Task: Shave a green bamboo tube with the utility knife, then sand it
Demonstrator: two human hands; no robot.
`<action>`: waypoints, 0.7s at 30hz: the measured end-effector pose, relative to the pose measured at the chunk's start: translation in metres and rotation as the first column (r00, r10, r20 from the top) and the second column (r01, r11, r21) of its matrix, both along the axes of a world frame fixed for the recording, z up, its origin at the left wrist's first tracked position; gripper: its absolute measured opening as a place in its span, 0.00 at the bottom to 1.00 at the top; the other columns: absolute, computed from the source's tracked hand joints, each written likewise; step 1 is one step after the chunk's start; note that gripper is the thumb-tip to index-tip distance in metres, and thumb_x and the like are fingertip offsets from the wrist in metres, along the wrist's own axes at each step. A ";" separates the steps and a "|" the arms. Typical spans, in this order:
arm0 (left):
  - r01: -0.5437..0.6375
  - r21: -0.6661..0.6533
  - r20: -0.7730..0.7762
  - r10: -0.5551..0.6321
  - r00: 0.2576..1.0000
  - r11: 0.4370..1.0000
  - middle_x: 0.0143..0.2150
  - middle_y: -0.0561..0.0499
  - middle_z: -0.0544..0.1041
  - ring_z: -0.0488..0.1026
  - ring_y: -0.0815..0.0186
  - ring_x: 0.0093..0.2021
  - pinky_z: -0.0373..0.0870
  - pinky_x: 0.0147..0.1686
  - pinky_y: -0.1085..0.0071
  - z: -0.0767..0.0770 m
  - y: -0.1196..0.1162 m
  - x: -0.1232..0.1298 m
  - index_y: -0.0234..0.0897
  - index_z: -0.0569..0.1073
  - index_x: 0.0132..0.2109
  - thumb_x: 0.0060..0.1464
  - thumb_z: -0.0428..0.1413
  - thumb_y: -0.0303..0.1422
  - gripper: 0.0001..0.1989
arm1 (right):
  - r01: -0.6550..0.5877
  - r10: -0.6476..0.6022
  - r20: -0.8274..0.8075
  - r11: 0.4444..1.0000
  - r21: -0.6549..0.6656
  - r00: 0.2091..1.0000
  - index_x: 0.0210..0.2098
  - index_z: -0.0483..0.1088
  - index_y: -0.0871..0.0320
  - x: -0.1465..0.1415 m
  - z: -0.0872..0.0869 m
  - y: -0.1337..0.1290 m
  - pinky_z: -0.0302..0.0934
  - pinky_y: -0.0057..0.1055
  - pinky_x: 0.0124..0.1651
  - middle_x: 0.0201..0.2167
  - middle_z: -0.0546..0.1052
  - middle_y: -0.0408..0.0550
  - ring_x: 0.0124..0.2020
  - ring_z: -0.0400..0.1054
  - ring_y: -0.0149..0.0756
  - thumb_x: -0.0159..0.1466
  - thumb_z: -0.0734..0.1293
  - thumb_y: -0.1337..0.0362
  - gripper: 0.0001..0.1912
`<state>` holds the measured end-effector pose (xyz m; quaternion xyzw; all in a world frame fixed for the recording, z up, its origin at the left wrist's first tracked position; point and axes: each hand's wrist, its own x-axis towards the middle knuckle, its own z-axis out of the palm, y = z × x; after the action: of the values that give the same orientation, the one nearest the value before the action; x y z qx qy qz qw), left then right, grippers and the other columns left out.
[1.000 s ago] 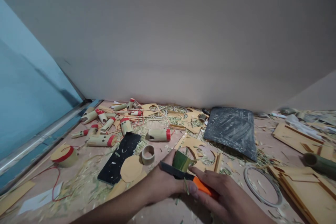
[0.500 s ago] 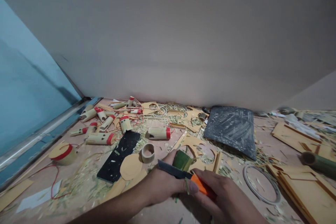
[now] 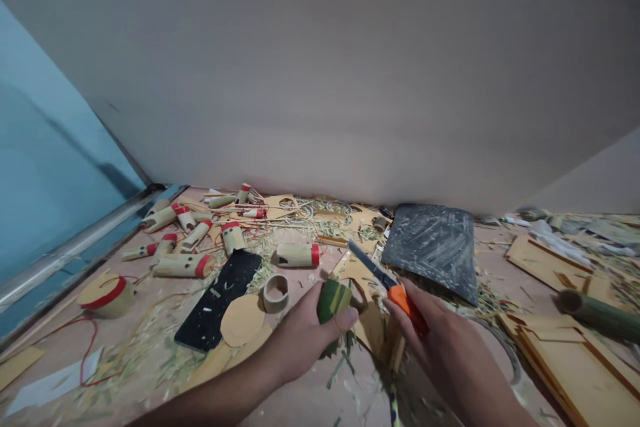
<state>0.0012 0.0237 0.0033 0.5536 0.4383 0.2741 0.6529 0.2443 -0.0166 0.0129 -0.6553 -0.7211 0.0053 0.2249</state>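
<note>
My left hand (image 3: 313, 330) is closed round a short piece of green bamboo (image 3: 333, 300), with pale streaks where the skin is shaved off. In my right hand (image 3: 435, 333) is a utility knife (image 3: 407, 307) with an orange handle, its dark blade pointing up and left. The blade is apart from the bamboo, to the right of it. Green shavings (image 3: 345, 363) hang and lie below the left hand. Just beyond the left wrist stand a bamboo ring (image 3: 275, 293) and a round tan disc (image 3: 243, 320).
Several bamboo tubes with red bands (image 3: 183, 265) lie at the left, with red cord among them. A black slab (image 3: 217, 300) and a dusty dark sheet (image 3: 430, 247) rest on the floor. Tan boards (image 3: 590, 360) and a green bamboo tube (image 3: 600, 313) are at the right. A grey wall (image 3: 320, 80) rises behind.
The knife has moved off the bamboo, up and to the right, and its blade now tilts upward. My left hand has turned the bamboo, showing its pale streaks.
</note>
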 end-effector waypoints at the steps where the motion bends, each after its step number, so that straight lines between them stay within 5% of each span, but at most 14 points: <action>1: 0.016 -0.005 0.008 -0.016 1.000 1.000 0.55 0.44 0.79 0.75 0.54 0.53 0.69 0.48 0.66 0.000 0.001 -0.001 0.39 0.68 0.64 0.57 0.64 0.55 0.37 | -0.051 0.051 -0.037 0.999 0.002 0.998 0.56 0.77 0.56 0.000 -0.001 -0.001 0.74 0.33 0.32 0.46 0.87 0.60 0.36 0.85 0.49 0.76 0.55 0.42 0.30; 7: 0.060 -0.119 -0.059 -0.068 0.996 0.991 0.50 0.42 0.80 0.77 0.58 0.45 0.69 0.41 0.67 0.004 0.004 -0.004 0.35 0.68 0.65 0.53 0.67 0.57 0.42 | -0.246 0.181 -0.281 0.945 -0.217 0.942 0.49 0.76 0.52 -0.010 -0.006 -0.011 0.72 0.31 0.37 0.37 0.85 0.51 0.34 0.81 0.43 0.77 0.57 0.44 0.23; 13: 0.130 -0.048 -0.172 -0.136 0.976 0.990 0.53 0.40 0.81 0.78 0.55 0.45 0.72 0.40 0.64 0.018 0.002 -0.007 0.36 0.70 0.65 0.57 0.63 0.57 0.39 | -0.308 0.195 -0.386 0.916 -0.257 0.902 0.52 0.75 0.51 -0.011 0.002 -0.012 0.71 0.31 0.43 0.42 0.84 0.51 0.39 0.81 0.43 0.76 0.61 0.50 0.16; 17: 0.157 -0.113 -0.195 -0.177 0.965 0.981 0.48 0.41 0.82 0.79 0.52 0.47 0.73 0.47 0.59 0.024 -0.001 -0.005 0.34 0.69 0.63 0.54 0.66 0.58 0.40 | -0.333 0.217 -0.384 0.905 -0.267 0.898 0.57 0.74 0.52 -0.012 -0.002 -0.015 0.71 0.31 0.45 0.44 0.84 0.51 0.42 0.80 0.43 0.75 0.62 0.53 0.17; 21: 0.131 -0.071 -0.074 -0.136 0.988 0.989 0.55 0.44 0.79 0.74 0.51 0.56 0.70 0.55 0.60 0.026 -0.001 0.004 0.38 0.71 0.59 0.43 0.74 0.51 0.41 | -0.365 0.249 -0.361 0.881 -0.302 0.899 0.58 0.73 0.53 -0.014 -0.004 -0.017 0.70 0.32 0.45 0.46 0.83 0.53 0.42 0.80 0.44 0.75 0.63 0.52 0.18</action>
<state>0.0048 0.0230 0.0293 0.5703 0.4344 0.1931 0.6699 0.2302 -0.0333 0.0090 -0.5520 -0.7586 0.2773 0.2071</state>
